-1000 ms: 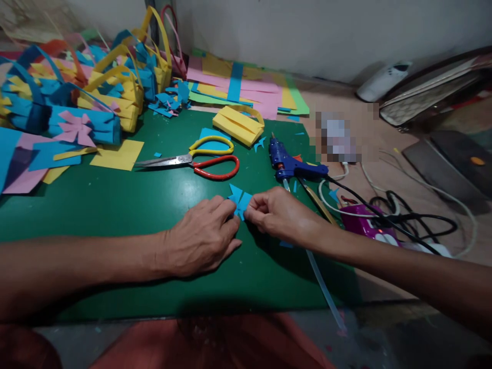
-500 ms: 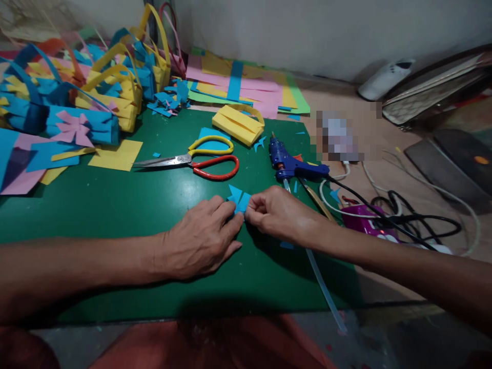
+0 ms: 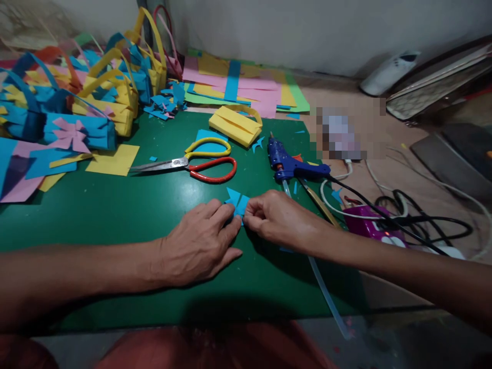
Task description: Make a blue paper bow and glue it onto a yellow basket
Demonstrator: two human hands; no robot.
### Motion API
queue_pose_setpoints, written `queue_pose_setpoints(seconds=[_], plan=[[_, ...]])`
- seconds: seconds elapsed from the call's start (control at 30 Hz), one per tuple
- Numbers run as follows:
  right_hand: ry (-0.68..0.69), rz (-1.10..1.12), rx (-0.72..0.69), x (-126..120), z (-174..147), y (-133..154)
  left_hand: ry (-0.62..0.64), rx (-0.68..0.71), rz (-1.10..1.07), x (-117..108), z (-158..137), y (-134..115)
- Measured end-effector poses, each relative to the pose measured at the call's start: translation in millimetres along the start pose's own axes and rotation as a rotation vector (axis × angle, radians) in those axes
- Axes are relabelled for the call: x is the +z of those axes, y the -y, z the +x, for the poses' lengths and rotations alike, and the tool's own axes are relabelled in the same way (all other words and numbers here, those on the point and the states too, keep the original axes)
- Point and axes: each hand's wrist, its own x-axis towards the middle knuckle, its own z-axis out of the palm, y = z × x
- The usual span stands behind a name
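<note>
A small cut piece of blue paper, with pointed tips, lies on the green tabletop between my hands. My left hand holds it down from the left, fingers bent and pressed over its edge, thumb stretched out apart on the table. From the other side, my right hand pinches the paper's right edge between thumb and curled fingers. Part of the paper is hidden under my fingers. Scissors with one yellow and one red handle lie open beyond my left hand. Behind my right hand rests a blue glue gun with a clear glue stick.
A small yellow paper bag sits behind the scissors. Finished paper bags crowd the back left, beside blue scraps. Coloured sheets are stacked at the back. Cables and a purple power strip occupy the right.
The camera view has shifted slightly. Both hands stay at the blue paper, with almost no visible movement and the same hold.
</note>
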Motion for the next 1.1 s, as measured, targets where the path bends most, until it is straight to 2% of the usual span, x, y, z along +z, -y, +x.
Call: queue_pose_setpoints(seconds=[0.67,1.1], plan=[[-0.017,-0.096,-0.073,-2.7,-0.3,2.9,-0.006,-0.017,0.001,-0.5,1.4,-0.4],[-0.013,-0.121,-0.074,-1.2,-0.3,1.9,0.014,-0.032,-0.010,-0.4,2.3,-0.3]])
